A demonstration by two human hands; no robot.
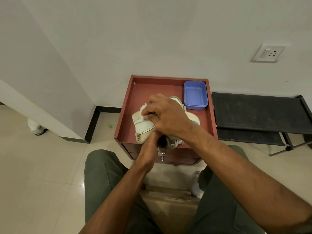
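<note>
Left hand fingers hidden under shoe; right hand covers most of cloth; rack at 3 o'clock cut by edge.

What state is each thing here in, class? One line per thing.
shoe: tipped on the cabinet top, gripped by the left hand.
cloth: bunched, pinched by the right hand against the shoe.
blue tub: upright, lidless, nothing visible inside.
drawers: shut.
wall socket: nothing plugged in.

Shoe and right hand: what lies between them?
A crumpled white cloth, gripped by the right hand and pressed against the shoe; the head view shows it.
</note>
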